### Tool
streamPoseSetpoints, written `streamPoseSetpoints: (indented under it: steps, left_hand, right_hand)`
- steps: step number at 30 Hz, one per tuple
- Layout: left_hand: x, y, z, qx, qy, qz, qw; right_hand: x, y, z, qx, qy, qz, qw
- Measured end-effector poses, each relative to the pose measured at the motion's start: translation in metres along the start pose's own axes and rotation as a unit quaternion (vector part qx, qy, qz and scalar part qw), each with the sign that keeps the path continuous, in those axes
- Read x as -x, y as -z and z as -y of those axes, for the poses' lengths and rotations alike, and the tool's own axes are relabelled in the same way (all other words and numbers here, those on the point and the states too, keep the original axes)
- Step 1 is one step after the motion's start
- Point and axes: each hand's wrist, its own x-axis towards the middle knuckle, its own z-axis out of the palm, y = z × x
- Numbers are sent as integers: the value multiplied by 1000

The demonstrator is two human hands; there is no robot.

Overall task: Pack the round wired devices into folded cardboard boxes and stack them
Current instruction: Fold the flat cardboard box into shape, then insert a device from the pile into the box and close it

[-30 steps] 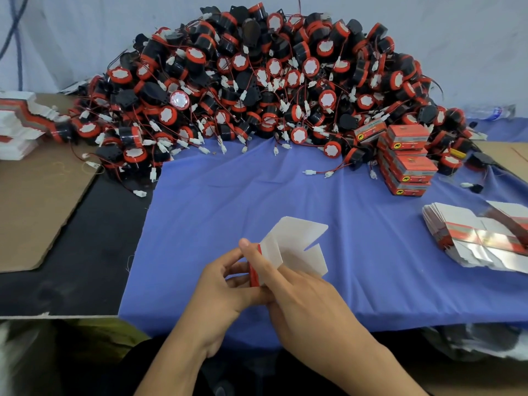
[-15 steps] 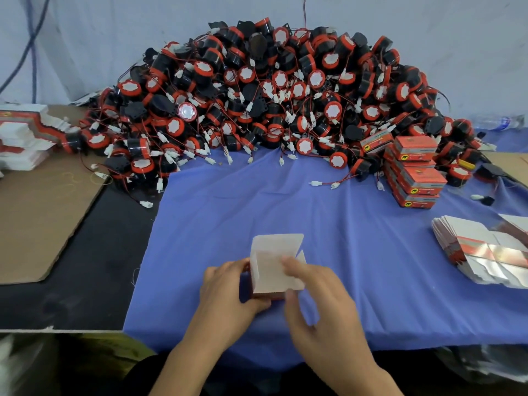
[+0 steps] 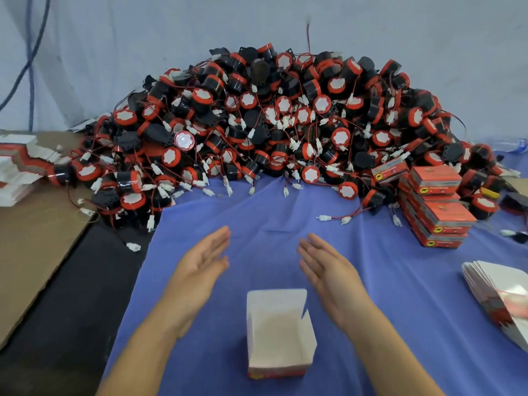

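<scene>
At the bottom centre of the frame an open cardboard box (image 3: 278,332) stands on the blue cloth (image 3: 257,215), white inside, its lid flap upright at the far side and a red strip along its near base. Just beyond it, the left hand (image 3: 200,264) and right hand (image 3: 328,270) hover on either side, fingers straight, palms turned toward each other, holding nothing and clear of the box. At the right edge lies a fanned stack of flat box blanks (image 3: 500,292). Farther up on the right, closed red boxes (image 3: 437,207) sit stacked against the heap. Across the middle and upper part of the frame rises the pile of round wired devices (image 3: 271,124), black and red with white connectors. A brown cardboard sheet (image 3: 31,232) lies at the left, with more flat blanks (image 3: 17,167) beyond it.
</scene>
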Motion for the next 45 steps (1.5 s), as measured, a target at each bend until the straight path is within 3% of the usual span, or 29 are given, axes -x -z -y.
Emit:
streamPoseSetpoints:
  steps: [4,11,16,19,24,34,41,45]
  left_hand:
    - [-92,-37,-4,-34,-14,-38,999]
    - [-242,-72,4,-181,-62,-103,976]
    - [-311,-61,15,-336,-91,-116,930]
    - [-328,-58,24,-367,-125,-121,914]
    - [-326,-63,39,-346,-191,-157,905]
    - [-260,-52,19,-196,-187,-193,943]
    - [-151,-45,-35,-96,-180,-94,974]
    - [-78,-38,-62,0,-161,-20,987]
  right_hand:
    - [-80,-47,9,-13,-10,49,999]
    - [-223,-114,11,29,29,52,998]
    - [-278,-120,7,222,157,17,962]
    - [-294,-120,4,245,176,-9,953]
    - [-297,-117,1,230,188,-12,955]
    - [-202,-104,7,155,219,-31,963]
    - [-85,-64,32,105,257,39,960]
    - [-29,-45,55,58,154,33,986]
